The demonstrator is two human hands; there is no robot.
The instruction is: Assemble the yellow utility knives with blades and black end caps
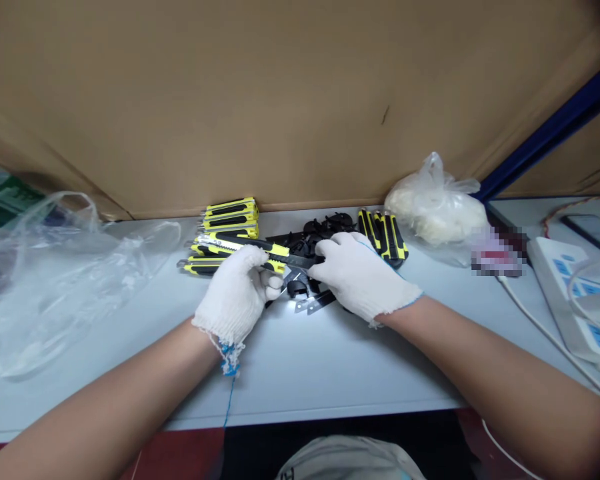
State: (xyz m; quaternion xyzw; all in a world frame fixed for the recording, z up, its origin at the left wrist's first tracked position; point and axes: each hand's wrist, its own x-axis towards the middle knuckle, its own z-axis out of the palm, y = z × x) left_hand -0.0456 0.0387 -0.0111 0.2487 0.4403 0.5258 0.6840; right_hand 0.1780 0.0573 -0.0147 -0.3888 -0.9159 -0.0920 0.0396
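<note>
Cardboard panel (pixel 280 100), brown: standing behind the tabletop. Tabletop (pixel 300 380), pale grey: carrying all the items below. Clear plastic bag (pixel 75 287), crumpled: lying at the left. Knotted bag (pixel 435 207), translucent, with whitish contents: sitting at the right, near the panel. Power strip (pixel 550 260), white: lying at the far right.

Left hand (pixel 237 287), white knit glove, blue thread trailing at the cuff: curling its fingers and thumb firmly around a cutter. Right hand (pixel 363 277), likewise gloved: pinching a dark blade between its fingertips.

Cutter stack (pixel 230 210), yellow and black: resting beyond the left hand. Heap of black parts (pixel 325 230): lying between the stack and the cutter row (pixel 383 233), partly hidden by the right hand. Held cutter (pixel 250 245): pointing rightward above the tabletop, in front of the stack. Dark blade (pixel 300 262): extending from the held cutter's right end. Loose blades (pixel 320 303): lying between the hands.
</note>
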